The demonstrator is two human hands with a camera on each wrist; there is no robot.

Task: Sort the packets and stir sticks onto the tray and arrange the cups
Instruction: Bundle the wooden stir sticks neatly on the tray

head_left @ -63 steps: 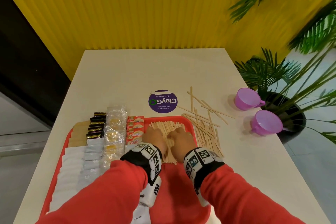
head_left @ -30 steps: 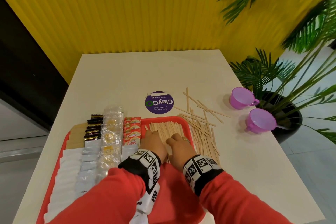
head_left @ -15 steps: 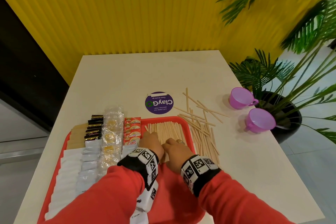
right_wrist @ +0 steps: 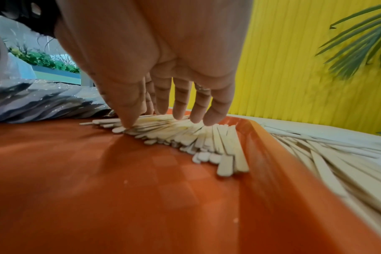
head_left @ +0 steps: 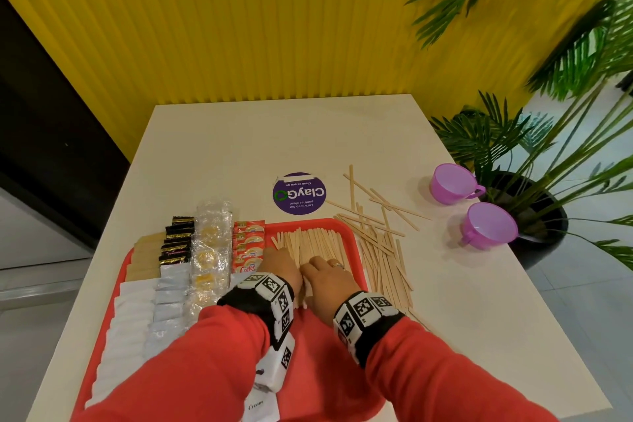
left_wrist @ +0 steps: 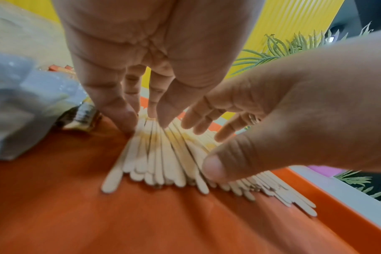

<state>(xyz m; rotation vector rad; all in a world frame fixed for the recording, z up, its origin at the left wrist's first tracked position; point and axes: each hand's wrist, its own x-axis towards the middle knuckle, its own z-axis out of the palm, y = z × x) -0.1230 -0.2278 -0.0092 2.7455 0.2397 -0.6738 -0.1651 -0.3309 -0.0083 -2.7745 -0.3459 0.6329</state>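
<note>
A row of wooden stir sticks [head_left: 313, 243] lies on the red tray [head_left: 318, 346], at its far right. My left hand [head_left: 279, 255] and right hand [head_left: 325, 265] lie side by side on the near half of the row, fingers straight and pressing down. In the left wrist view the left hand's fingertips [left_wrist: 128, 125] touch the stir sticks [left_wrist: 163, 163]. The right hand [right_wrist: 170, 113] touches the stir sticks [right_wrist: 185, 134] with thumb and fingertips. More loose sticks [head_left: 376, 243] lie on the table right of the tray. Two purple cups [head_left: 452, 183] [head_left: 488, 228] stand upright at the table's right edge.
Packets fill the tray's left half in rows: white sachets [head_left: 130, 319], silver sachets [head_left: 169, 298], black packets [head_left: 176, 245], clear wrapped sweets [head_left: 209, 250], red creamer packets [head_left: 248, 247]. A purple round sticker [head_left: 299, 193] marks the table. A potted palm [head_left: 534, 181] crowds the right edge.
Both hands have slid a little toward me along the stick row, so more of its far end shows. The loose sticks and cups have not moved.
</note>
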